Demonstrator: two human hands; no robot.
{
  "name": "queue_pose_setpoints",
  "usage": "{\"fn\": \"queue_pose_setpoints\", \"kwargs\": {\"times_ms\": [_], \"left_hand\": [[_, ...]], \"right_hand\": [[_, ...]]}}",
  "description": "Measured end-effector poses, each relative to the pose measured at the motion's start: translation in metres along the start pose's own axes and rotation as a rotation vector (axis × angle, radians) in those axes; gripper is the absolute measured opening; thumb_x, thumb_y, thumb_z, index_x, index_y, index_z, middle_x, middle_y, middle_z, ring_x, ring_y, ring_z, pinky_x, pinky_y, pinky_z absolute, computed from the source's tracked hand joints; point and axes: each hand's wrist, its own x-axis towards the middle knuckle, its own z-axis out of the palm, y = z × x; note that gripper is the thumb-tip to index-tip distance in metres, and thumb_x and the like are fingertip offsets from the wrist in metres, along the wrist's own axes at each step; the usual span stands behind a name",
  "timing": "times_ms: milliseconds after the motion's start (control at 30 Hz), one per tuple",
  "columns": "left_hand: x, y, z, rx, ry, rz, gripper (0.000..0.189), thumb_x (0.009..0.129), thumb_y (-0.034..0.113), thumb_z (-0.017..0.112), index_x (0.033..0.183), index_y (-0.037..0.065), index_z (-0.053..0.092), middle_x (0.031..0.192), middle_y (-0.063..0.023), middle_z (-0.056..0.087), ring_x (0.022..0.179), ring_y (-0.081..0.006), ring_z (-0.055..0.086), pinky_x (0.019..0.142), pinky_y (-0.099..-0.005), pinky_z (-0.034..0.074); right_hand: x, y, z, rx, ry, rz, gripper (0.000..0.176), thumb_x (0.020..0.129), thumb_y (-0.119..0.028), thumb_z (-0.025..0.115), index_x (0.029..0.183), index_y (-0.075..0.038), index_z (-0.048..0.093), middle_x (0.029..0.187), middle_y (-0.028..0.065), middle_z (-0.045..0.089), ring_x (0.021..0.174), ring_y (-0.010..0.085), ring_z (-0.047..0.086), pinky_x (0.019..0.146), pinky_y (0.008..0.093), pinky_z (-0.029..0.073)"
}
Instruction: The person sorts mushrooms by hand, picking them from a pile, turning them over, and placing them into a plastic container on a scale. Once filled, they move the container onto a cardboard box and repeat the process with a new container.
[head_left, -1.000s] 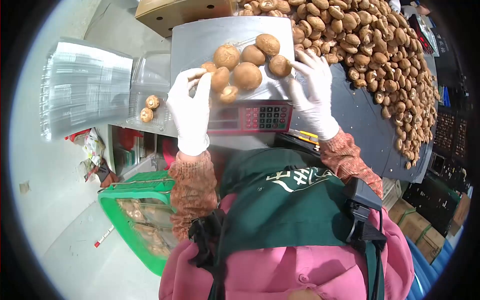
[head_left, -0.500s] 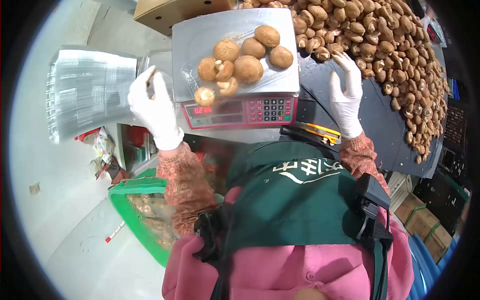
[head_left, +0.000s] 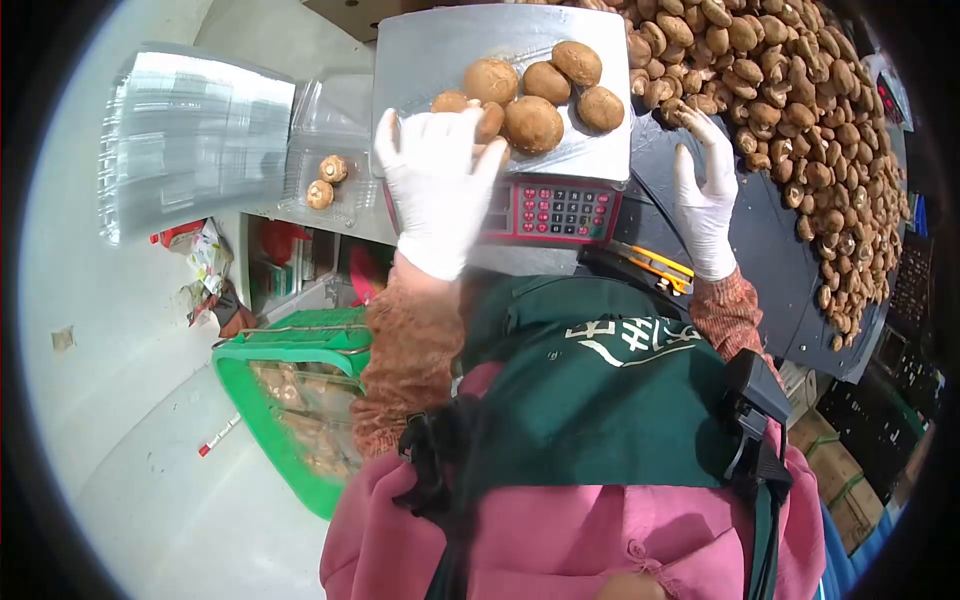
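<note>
Your white-gloved left hand [head_left: 432,195] is over the front left part of the scale [head_left: 400,60], a silver-topped one with a red front and a dark keypad. Its back faces up and its thumb stands apart from the fingers, which reach in among the brown, round-capped mushrooms [head_left: 533,124] on the plate. The hand covers part of the group, so you cannot tell whether it grips one.

Your white-gloved right hand [head_left: 708,195] is held wide with nothing in it, thumb and fingers well apart, to the right of the scale and near the large heap of brown mushrooms [head_left: 780,110] on the dark surface [head_left: 765,270].

The mushrooms on the plate sit close together, with clear plastic showing under and around them. Just left of the scale, an open clear plastic container [head_left: 352,205] holds two small mushrooms [head_left: 326,182], and beside it lies a stack of clear plastic containers [head_left: 200,145]. A yellow-handled tool [head_left: 657,265] lies between the scale's front right corner and your right forearm.
</note>
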Motion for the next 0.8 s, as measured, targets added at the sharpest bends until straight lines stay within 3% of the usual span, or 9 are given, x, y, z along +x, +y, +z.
{"fn": "queue_pose_setpoints", "kwargs": {"times_ms": [100, 233, 333, 367, 467, 533, 600, 667, 800], "left_hand": [[-0.001, -0.001, 0.01, -0.02, 0.05, -0.045, 0.029, 0.079, 0.02, 0.08, 0.106, 0.011, 0.071, 0.093, -0.0041, 0.067, 0.094, -0.0243, 0.062, 0.101, -0.0441, 0.041], [-0.005, -0.013, 0.003, -0.432, 0.052, -0.288, 0.027, 0.08, 0.009, 0.076, 0.106, 0.007, 0.07, 0.094, -0.0067, 0.069, 0.088, -0.0225, 0.062, 0.09, -0.0374, 0.046], [0.002, -0.012, -0.001, -0.369, -0.013, -0.271, 0.02, 0.08, 0.01, 0.077, 0.1, 0.008, 0.071, 0.094, -0.0067, 0.069, 0.087, -0.0245, 0.062, 0.088, -0.0382, 0.046], [0.001, -0.011, 0.001, -0.149, 0.014, -0.121, 0.018, 0.08, 0.01, 0.077, 0.098, 0.008, 0.071, 0.094, -0.0063, 0.07, 0.086, -0.0258, 0.061, 0.087, -0.0393, 0.046], [0.007, -0.006, -0.004, -0.014, 0.017, -0.044, 0.021, 0.081, 0.011, 0.076, 0.102, 0.01, 0.07, 0.093, -0.0049, 0.069, 0.09, -0.0253, 0.061, 0.09, -0.0407, 0.044], [0.005, -0.012, 0.002, -0.125, 0.072, -0.091, 0.022, 0.082, 0.011, 0.076, 0.103, 0.01, 0.07, 0.095, -0.0049, 0.069, 0.098, -0.0248, 0.061, 0.092, -0.0414, 0.043], [0.003, -0.005, -0.001, -0.099, 0.069, -0.137, 0.024, 0.082, 0.011, 0.077, 0.105, 0.009, 0.07, 0.113, -0.0084, 0.066, 0.107, -0.0283, 0.058, 0.094, -0.0403, 0.044], [0.001, -0.006, 0.006, -0.168, -0.001, -0.103, 0.026, 0.082, 0.01, 0.077, 0.107, 0.008, 0.07, 0.12, -0.0101, 0.064, 0.112, -0.0292, 0.056, 0.099, -0.0405, 0.042], [-0.003, -0.016, 0.017, -0.278, -0.015, -0.13, 0.034, 0.078, 0.01, 0.08, 0.11, 0.009, 0.068, 0.124, -0.0126, 0.06, 0.117, -0.0326, 0.053, 0.099, -0.0437, 0.044]], "right_hand": [[0.0, -0.001, -0.005, -0.031, 0.013, -0.009, 0.038, 0.086, 0.005, 0.062, 0.123, -0.004, 0.063, 0.127, 0.0138, 0.064, 0.124, 0.0307, 0.057, 0.107, 0.0398, 0.044], [-0.008, 0.007, -0.014, -0.039, 0.031, 0.071, 0.037, 0.086, 0.005, 0.062, 0.123, -0.003, 0.063, 0.125, 0.0142, 0.064, 0.122, 0.0295, 0.059, 0.106, 0.0388, 0.044], [-0.017, 0.019, -0.012, -0.01, 0.037, 0.125, 0.038, 0.086, 0.004, 0.062, 0.123, -0.003, 0.063, 0.125, 0.0142, 0.064, 0.121, 0.0292, 0.059, 0.105, 0.0383, 0.045], [-0.019, 0.023, -0.011, -0.017, 0.049, 0.097, 0.037, 0.086, 0.004, 0.061, 0.123, -0.003, 0.063, 0.124, 0.0141, 0.064, 0.119, 0.029, 0.06, 0.104, 0.0386, 0.046], [-0.013, 0.019, -0.014, -0.096, 0.059, 0.037, 0.037, 0.085, 0.001, 0.062, 0.121, -0.005, 0.064, 0.123, 0.0133, 0.065, 0.121, 0.0311, 0.058, 0.106, 0.0406, 0.044], [-0.009, 0.023, -0.018, -0.084, 0.099, 0.063, 0.037, 0.085, 0.0, 0.064, 0.121, -0.007, 0.065, 0.123, 0.0126, 0.065, 0.122, 0.0323, 0.058, 0.106, 0.0409, 0.043], [-0.005, 0.036, -0.02, -0.074, 0.164, 0.076, 0.032, 0.086, -0.001, 0.064, 0.117, -0.007, 0.065, 0.118, 0.0124, 0.066, 0.117, 0.0318, 0.06, 0.101, 0.0405, 0.046], [-0.007, 0.052, -0.02, -0.054, 0.129, 0.269, 0.03, 0.091, -0.001, 0.062, 0.121, -0.002, 0.064, 0.124, 0.0131, 0.065, 0.12, 0.0256, 0.06, 0.104, 0.035, 0.045], [-0.014, 0.103, -0.001, -0.019, 0.213, 0.472, 0.025, 0.093, -0.005, 0.061, 0.118, -0.002, 0.066, 0.109, 0.0114, 0.071, 0.106, 0.0211, 0.067, 0.095, 0.0318, 0.051]]}}
